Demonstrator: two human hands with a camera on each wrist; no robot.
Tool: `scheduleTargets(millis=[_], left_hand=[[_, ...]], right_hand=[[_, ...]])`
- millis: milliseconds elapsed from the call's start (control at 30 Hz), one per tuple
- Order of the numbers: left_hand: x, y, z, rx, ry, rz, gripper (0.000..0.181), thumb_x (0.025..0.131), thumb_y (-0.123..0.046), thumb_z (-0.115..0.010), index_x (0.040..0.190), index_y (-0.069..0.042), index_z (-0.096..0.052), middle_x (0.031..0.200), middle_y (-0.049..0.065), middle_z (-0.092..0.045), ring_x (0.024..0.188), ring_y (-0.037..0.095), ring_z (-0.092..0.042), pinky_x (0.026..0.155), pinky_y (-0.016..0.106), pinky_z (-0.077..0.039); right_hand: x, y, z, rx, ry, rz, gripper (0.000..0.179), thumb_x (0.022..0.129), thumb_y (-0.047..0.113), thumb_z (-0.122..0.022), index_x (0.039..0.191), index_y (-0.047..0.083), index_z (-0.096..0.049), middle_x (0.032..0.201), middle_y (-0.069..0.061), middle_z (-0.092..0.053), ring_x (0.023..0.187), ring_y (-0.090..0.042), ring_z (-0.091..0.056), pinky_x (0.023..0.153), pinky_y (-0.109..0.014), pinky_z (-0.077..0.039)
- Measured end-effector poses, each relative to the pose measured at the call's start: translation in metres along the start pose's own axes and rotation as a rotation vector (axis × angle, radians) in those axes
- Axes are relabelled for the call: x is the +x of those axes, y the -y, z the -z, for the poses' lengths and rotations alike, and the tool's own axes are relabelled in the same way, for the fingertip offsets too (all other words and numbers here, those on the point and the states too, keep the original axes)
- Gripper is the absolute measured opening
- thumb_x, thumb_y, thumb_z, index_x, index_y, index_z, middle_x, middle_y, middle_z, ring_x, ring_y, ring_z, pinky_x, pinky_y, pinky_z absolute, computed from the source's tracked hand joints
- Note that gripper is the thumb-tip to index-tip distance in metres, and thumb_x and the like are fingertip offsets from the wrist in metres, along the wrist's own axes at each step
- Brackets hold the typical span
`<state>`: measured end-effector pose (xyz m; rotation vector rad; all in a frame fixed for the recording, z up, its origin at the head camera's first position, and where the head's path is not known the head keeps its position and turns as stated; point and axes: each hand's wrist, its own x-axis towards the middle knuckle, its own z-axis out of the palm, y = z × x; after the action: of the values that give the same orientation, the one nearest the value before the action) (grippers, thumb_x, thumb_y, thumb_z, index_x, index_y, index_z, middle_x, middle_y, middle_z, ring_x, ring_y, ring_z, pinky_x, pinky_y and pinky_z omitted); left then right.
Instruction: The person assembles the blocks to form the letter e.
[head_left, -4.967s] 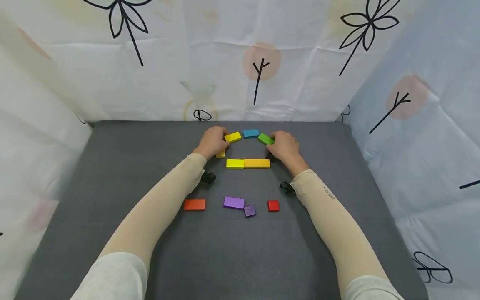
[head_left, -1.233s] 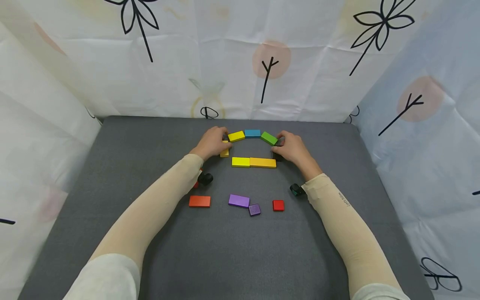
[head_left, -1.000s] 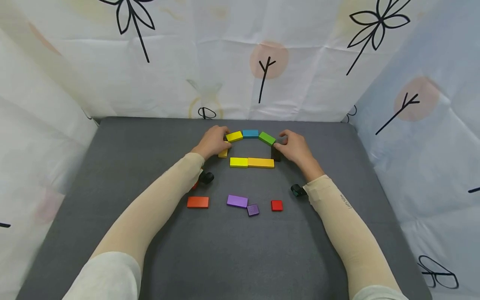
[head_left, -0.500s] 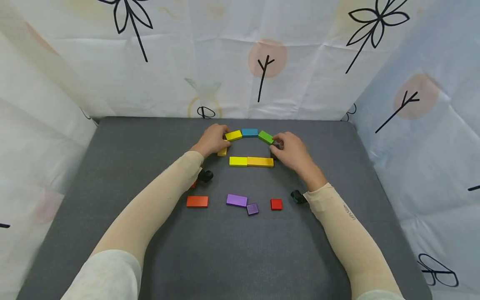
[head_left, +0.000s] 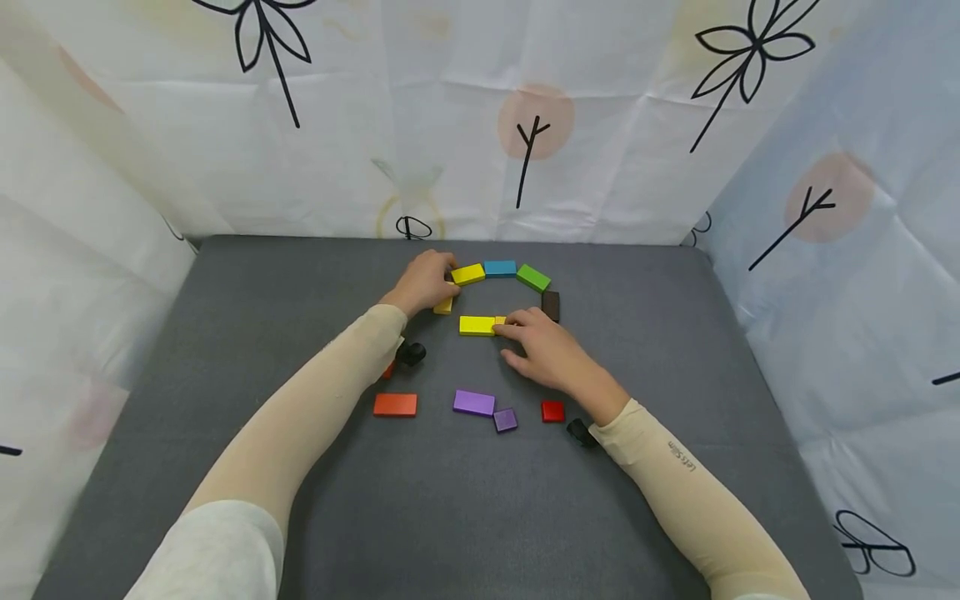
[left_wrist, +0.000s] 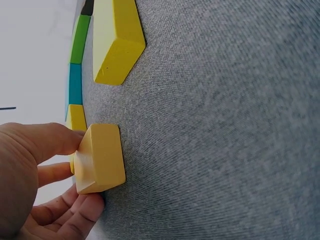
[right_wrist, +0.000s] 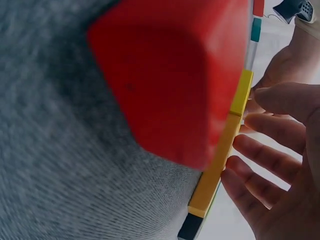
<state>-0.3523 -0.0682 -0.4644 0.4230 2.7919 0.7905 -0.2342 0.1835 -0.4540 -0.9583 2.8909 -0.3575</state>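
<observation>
At the left end of a curved row of blocks, my left hand [head_left: 423,282] pinches a light orange block [left_wrist: 102,157] between thumb and fingers. A yellow block [head_left: 468,274], a blue block [head_left: 500,268], a green block [head_left: 533,277] and a dark brown block [head_left: 551,306] continue the curve. My right hand [head_left: 551,350] reaches over the straight row inside it, its fingers loosely extended. Those fingertips are right at the long orange block [right_wrist: 215,165], which they mostly cover in the head view. A bright yellow block [head_left: 476,326] adjoins that block's left end.
Nearer on the grey table [head_left: 450,517] lie an orange-red block [head_left: 395,405], a purple block [head_left: 474,402], a small purple block [head_left: 506,419] and a small red block [head_left: 552,411]. Another red piece [head_left: 388,370] shows partly behind the left wrist. A printed curtain [head_left: 450,125] stands behind.
My right hand has let go of the dark brown block, left standing below the green one, and moved nearer and left to the long orange block. My left hand stays in place.
</observation>
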Motion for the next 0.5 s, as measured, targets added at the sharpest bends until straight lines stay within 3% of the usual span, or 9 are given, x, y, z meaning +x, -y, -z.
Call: scheduleTargets(millis=[200,333,500], left_hand=[[-0.011,0.006,0.005,-0.022,-0.032,-0.005,0.048,0.104,-0.027,-0.074,0.145,-0.004,-0.066,0.130,0.017,-0.061,0.113,0.032,-0.056,0.099,0.049,-0.049],[-0.033,0.014,0.020,-0.067,-0.058,-0.047,0.051,0.106,-0.031,-0.072,0.149,-0.005,-0.063,0.130,0.018,-0.059,0.114,0.034,-0.058,0.098,0.051,-0.050],[-0.066,0.035,0.047,-0.112,-0.059,-0.089,0.056,0.104,-0.026,-0.076,0.153,-0.004,-0.059,0.138,0.021,-0.055,0.124,0.041,-0.057,0.104,0.057,-0.049]], right_hand=[[0.000,0.004,-0.003,-0.053,0.011,0.005,0.045,0.103,0.023,-0.077,0.146,0.010,-0.071,0.139,-0.012,-0.064,0.124,-0.029,-0.056,0.100,-0.044,-0.055],[0.000,0.007,-0.005,-0.080,0.004,-0.006,0.044,0.104,0.022,-0.076,0.146,0.011,-0.071,0.140,-0.011,-0.064,0.126,-0.029,-0.057,0.100,-0.044,-0.056],[-0.003,0.008,-0.007,-0.093,-0.011,-0.019,0.044,0.104,0.022,-0.075,0.147,0.012,-0.070,0.143,-0.011,-0.063,0.130,-0.029,-0.057,0.102,-0.045,-0.055]])
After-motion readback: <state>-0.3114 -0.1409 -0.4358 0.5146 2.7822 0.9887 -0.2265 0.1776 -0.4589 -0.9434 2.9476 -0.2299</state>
